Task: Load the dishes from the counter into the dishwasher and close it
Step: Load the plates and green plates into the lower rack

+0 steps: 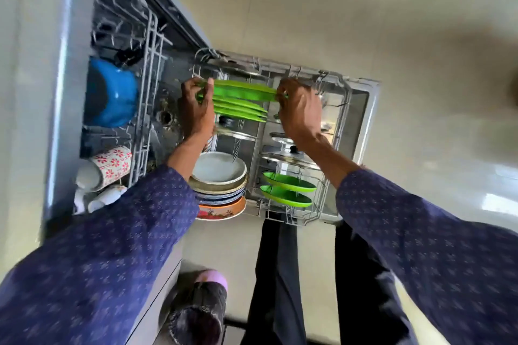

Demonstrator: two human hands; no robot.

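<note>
The left hand (196,105) pinches one edge of a flat, bright green plastic plate (244,89), and the right hand (298,105) pinches the other edge. The plate is held on its side over the pulled-out wire lower rack (347,98) of the open dishwasher, just above more green plates (241,109) that already stand in a row. The plate looks light and stiff, so it should not bend or break easily, but its smooth rim could slip, so holding both edges seems a good way to steer it between the wire prongs. Lower in the same rack stand a stack of round white and patterned plates (218,176), two small green plastic saucers (288,190), and some shiny metal lids with black knobs (291,157). These look heavier and could chip if bumped. To the left, the upper wire rack (148,70) holds a big blue bowl (112,95), a white mug with red flowers (110,165) and white cups (103,196). The counter does not show here.
</note>
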